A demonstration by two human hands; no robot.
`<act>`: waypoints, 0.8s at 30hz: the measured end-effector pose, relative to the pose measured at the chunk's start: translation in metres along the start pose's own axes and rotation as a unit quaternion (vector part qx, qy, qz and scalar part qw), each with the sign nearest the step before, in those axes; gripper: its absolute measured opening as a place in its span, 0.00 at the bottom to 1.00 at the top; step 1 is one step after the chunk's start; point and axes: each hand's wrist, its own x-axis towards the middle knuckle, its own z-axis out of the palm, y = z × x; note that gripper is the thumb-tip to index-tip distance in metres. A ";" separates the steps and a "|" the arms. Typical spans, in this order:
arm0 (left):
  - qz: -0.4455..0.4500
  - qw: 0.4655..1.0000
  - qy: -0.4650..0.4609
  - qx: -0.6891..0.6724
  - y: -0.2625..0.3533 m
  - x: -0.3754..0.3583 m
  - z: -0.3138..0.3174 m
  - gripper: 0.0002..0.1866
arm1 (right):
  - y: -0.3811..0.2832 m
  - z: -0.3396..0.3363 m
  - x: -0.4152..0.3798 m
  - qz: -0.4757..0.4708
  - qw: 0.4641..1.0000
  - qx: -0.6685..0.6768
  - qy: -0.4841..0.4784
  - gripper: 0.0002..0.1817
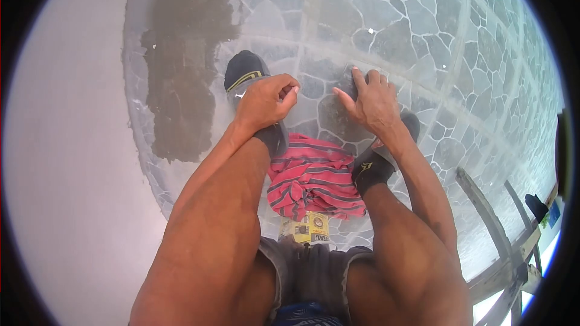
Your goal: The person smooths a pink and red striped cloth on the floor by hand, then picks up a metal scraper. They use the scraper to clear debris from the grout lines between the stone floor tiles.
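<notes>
My left hand [266, 101] is closed, thumb pressed against curled fingers, just above the floor beside my left shoe [244, 67]. Whatever may be inside those fingers is hidden. My right hand [373, 99] is open, thumb and fingers apart, its fingertips at a darker grey patch of the stone-patterned floor [338, 42]. Between my feet lies a crumpled pink cloth with dark stripes [311, 175]. Partly under the cloth's near edge is a yellow printed packet [308, 224], its rest hidden by my shorts.
A brownish-grey smear of paste [184, 66] covers the floor along the left, beside a plain pale wall or surface [66, 145]. Wooden bars [486, 211] stand at the lower right. Small white bits [371, 31] lie on the floor ahead.
</notes>
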 end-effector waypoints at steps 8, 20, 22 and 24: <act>0.002 1.000 -0.008 0.003 -0.001 0.000 0.000 0.06 | 0.009 -0.005 0.005 0.004 0.999 0.035 -0.034 0.38; -0.006 1.000 -0.012 0.000 -0.002 0.002 -0.001 0.06 | 0.008 -0.005 -0.001 -0.013 0.999 0.040 -0.034 0.35; -0.009 1.000 -0.008 -0.007 -0.003 0.002 -0.001 0.06 | 0.001 -0.009 -0.014 -0.037 0.997 0.035 -0.052 0.35; -0.016 1.000 -0.014 -0.006 -0.003 0.001 0.000 0.06 | 0.002 -0.008 -0.011 -0.034 0.998 0.037 -0.028 0.35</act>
